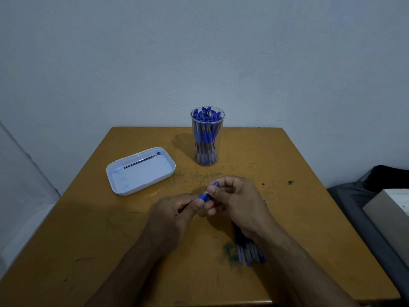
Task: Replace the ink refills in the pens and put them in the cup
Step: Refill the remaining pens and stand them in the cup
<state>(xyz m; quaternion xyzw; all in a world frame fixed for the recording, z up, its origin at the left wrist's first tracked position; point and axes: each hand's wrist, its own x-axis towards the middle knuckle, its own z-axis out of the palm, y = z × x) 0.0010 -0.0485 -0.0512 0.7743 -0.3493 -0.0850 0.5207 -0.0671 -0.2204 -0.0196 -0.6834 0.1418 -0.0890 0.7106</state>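
Pen: a blue-capped plastic pen [207, 194] is held above the worn yellow wooden table [88, 218], long axis running from near-left to far-right, capped end pointing away.
Left hand [174, 214]: fingers curled round the barrel.
Right hand [234, 199]: fingertips pinching the cap.
Cup: a clear plastic cup [207, 138] packed with blue pens stands beyond.
Tray: a white plastic tray [141, 171] with one refill lies far-left.
Loose pens [249, 251]: lying under the right wrist.

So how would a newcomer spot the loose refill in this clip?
Start at the brown table, then find the white tray left of the pen cup. The refill lies alone inside it, a thin dark stick with a blue tip, unlike the capped pens.
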